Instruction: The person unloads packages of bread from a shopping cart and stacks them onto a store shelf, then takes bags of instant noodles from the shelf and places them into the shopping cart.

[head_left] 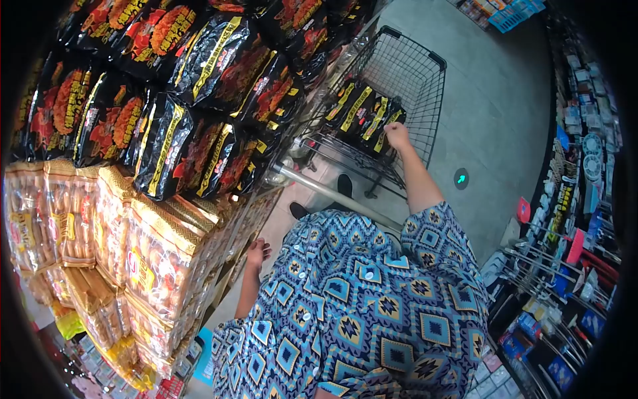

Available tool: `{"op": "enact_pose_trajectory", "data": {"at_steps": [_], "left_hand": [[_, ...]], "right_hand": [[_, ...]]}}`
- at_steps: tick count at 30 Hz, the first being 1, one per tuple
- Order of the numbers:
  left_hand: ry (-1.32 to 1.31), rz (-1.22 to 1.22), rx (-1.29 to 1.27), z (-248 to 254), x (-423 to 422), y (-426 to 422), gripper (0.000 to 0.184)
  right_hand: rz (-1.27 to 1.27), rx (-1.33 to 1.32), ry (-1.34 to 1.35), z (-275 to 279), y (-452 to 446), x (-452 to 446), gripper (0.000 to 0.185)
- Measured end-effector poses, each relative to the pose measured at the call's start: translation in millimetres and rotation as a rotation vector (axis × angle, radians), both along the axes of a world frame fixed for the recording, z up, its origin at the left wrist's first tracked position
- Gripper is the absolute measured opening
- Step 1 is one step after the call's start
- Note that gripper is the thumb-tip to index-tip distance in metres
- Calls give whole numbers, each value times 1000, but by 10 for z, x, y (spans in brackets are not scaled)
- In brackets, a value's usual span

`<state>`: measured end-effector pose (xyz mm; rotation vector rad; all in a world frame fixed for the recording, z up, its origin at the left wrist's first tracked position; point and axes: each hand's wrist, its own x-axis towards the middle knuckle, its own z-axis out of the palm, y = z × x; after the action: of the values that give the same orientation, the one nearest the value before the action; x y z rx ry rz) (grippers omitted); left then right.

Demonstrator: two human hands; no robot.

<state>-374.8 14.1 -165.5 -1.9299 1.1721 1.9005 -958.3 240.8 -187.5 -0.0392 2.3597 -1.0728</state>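
Observation:
My right hand (397, 135) is over the wire shopping cart (425, 86), its fingers closed at the edge of a black snack bag (375, 123). Several such black bags with yellow strips stand side by side in the cart basket. My left hand (258, 253) hangs low beside the shelf, below the cart's handle bar (332, 194), with its fingers loosely apart and nothing in it.
Black bags (212, 60) are piled on the left shelf, above clear packs with gold tops (156, 253). Racks of small goods (565, 266) line the right side. A blue basket (517, 14) is at the top right. The grey floor (492, 100) bears a round green arrow sign (461, 179).

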Motion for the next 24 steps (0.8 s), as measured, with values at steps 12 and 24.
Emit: {"op": "enact_pose_trajectory", "data": {"at_steps": [12, 24], "left_hand": [[37, -47, -19, -125, -169, -74, 32], [76, 32, -54, -405, -40, -54, 33]], "right_hand": [[465, -323, 248, 1283, -692, 1187, 26], [801, -16, 386, 1313, -829, 1328, 36]]}}
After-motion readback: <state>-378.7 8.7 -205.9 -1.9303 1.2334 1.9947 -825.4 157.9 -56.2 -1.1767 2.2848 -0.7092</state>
